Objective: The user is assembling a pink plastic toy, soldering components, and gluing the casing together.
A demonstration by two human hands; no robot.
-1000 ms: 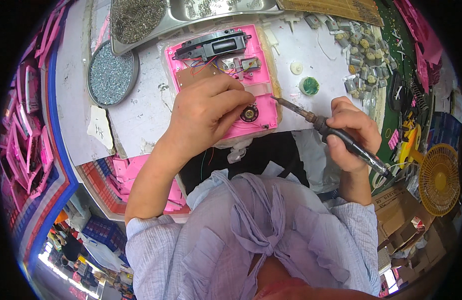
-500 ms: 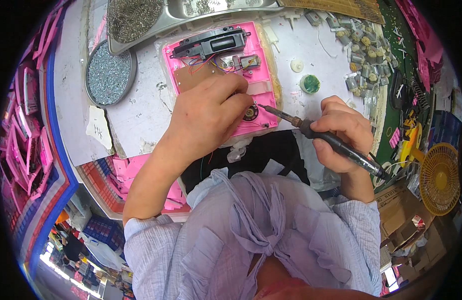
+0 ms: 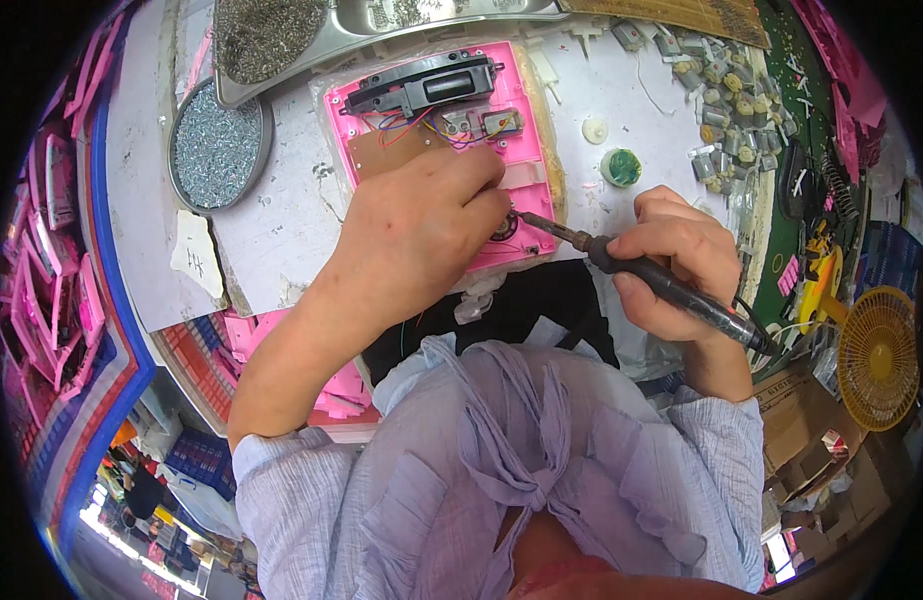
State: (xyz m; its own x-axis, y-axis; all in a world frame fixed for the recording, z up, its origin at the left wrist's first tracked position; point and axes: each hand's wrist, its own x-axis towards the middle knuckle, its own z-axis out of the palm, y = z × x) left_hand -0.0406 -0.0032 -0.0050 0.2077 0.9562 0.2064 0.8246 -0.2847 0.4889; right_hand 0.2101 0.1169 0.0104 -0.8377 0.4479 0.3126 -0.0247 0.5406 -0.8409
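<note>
A pink plastic housing [image 3: 534,190] lies in front of me on a padded, plastic-wrapped base. A long black part [image 3: 451,88], a brown circuit board [image 3: 393,150], a small motor [image 3: 502,122] and coloured wires sit in it. My left hand [image 3: 421,225] reaches over the housing, its fingers pinched beside a round black speaker [image 3: 505,228]; whatever is between the fingertips is hidden. Gripped like a pen, a soldering iron [image 3: 697,308] is in my right hand [image 3: 679,255]. Its tip points left and ends near the speaker, close to my left fingertips.
An oval bowl [image 3: 267,150] of small screws stands at the left, below a metal tray [image 3: 401,43] of small parts. Several small motors [image 3: 731,112] are heaped at the right, near a green-filled pot [image 3: 621,168]. A yellow fan [image 3: 879,355] stands far right; pink housings [image 3: 56,270] are stacked far left.
My left hand has shifted slightly right over the speaker, with its forearm swung a little outward. My right hand and the soldering iron have moved slightly left.
</note>
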